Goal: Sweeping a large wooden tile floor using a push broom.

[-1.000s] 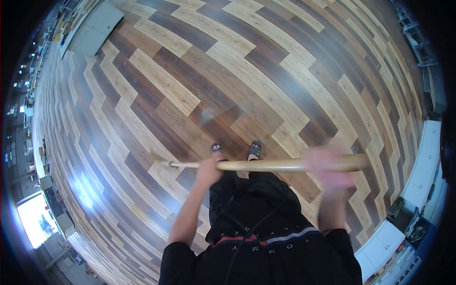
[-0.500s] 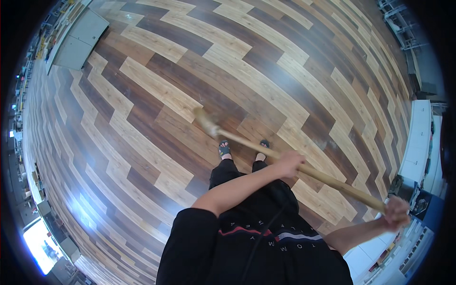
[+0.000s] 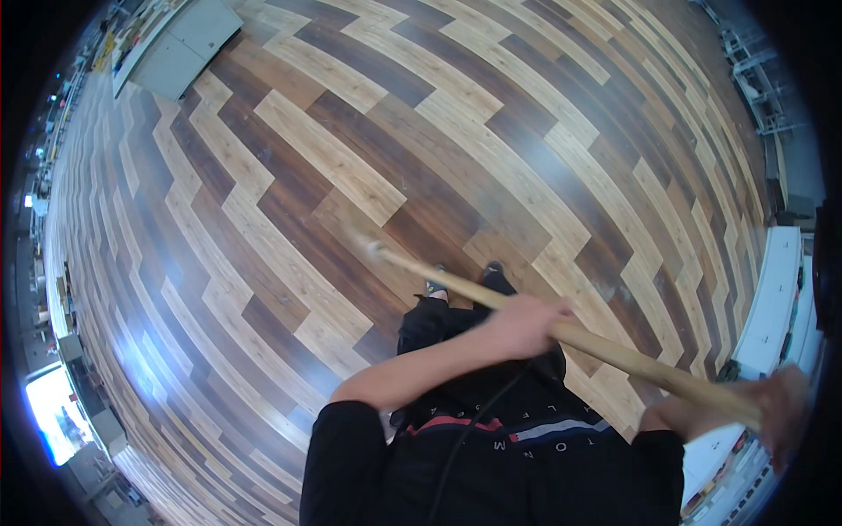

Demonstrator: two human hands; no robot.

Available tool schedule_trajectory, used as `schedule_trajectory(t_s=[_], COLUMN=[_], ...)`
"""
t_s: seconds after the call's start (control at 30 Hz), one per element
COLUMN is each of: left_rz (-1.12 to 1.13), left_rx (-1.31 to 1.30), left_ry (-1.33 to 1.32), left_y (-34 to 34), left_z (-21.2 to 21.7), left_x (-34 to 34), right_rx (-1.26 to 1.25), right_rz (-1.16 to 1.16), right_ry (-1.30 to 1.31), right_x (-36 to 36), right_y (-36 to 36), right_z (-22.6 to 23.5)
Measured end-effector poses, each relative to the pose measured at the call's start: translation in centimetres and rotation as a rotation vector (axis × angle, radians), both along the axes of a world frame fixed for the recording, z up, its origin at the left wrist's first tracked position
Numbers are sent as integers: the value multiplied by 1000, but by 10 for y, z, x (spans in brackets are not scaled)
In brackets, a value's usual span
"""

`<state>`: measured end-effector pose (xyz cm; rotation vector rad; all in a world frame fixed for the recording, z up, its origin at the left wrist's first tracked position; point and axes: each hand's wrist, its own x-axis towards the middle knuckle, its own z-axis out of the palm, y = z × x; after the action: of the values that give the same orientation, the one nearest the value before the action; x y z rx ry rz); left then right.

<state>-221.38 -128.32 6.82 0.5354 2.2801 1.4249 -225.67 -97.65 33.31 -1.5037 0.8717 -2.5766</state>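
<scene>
A long pale wooden-handled broom [image 3: 631, 358] slants across me, from the lower right up to the middle of the floor. Its far end [image 3: 373, 250] is smeared by motion, so the bristles hardly show. Around the middle of the handle, in front of my body, my left hand [image 3: 528, 324] is closed. Out at the right, my right hand [image 3: 781, 414] grips the handle's upper end; it is blurred, but its fingers curl round the wood. The broom's far end lies just ahead of my feet, slightly to their left.
Wood-plank flooring [image 3: 289, 237] in mixed light and dark tones spreads all around. At the far left stands a grey cabinet [image 3: 180, 48]. White cabinets [image 3: 761, 302] line the right side, with metal racks [image 3: 759, 74] beyond them. A bright screen [image 3: 57, 412] glows at the lower left.
The broom's far end has swept a little to the left, ahead of my feet. My right hand has moved outward and down in the picture. Both hands keep their hold, and the whole view has shifted.
</scene>
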Motion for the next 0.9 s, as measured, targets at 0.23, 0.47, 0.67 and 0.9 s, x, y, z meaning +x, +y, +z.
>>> schedule_trajectory(t_s=[0.23, 0.47, 0.67, 0.9], left_rz=[639, 599, 99, -367], left_rx=[-496, -716, -338, 114], left_ry=[-178, -153, 105, 27], left_y=[-235, -265, -21, 142], left_z=[-197, -304, -272, -119], left_x=[90, 47, -119, -212], right_rx=[870, 986, 997, 994], right_rz=[370, 318, -553, -502], right_ry=[-367, -360, -612, 446], right_x=[-45, -86, -102, -78], right_y=[-215, -220, 23, 136], right_z=[-226, -269, -211, -35])
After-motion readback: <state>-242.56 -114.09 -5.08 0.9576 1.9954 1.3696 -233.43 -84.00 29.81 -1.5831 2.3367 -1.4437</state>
